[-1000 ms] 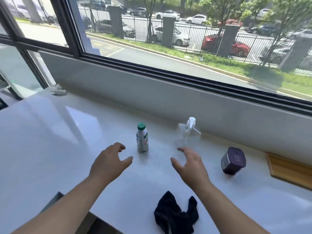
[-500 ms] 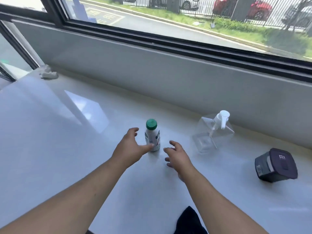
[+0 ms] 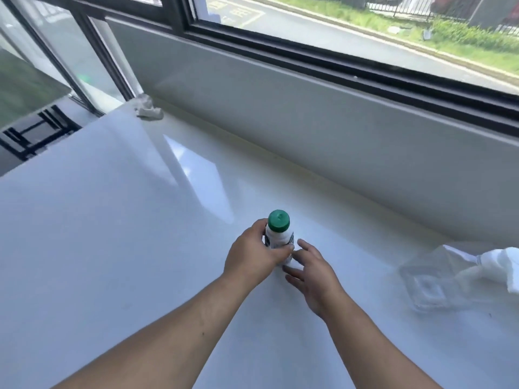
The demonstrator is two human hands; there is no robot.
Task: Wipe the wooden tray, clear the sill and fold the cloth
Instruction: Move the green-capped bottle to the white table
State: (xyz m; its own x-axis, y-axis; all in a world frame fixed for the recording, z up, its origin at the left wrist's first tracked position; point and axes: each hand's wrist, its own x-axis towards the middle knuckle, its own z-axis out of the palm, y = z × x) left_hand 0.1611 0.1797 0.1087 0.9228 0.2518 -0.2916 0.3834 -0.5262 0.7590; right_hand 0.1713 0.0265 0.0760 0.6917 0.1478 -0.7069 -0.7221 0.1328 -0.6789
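Our left hand is wrapped around the small white bottle with the green cap, fingers behind it and thumb across its front, holding it upright near the middle of the view. Our right hand sits just at 4 o'clock of the bottle, fingers spread and relaxed, its fingertips close to the bottle's base; we cannot tell whether they touch it. Both rest over the broad glossy white sill, which fills most of the view and runs up to the grey wall under the dark-framed window at 12 o'clock. Out at 3 o'clock, well apart from the bottle, a clear spray bottle with a white trigger head stands on the sill, partly cut by the frame edge. At 11 o'clock, in the far corner, lies a small crumpled white wad.
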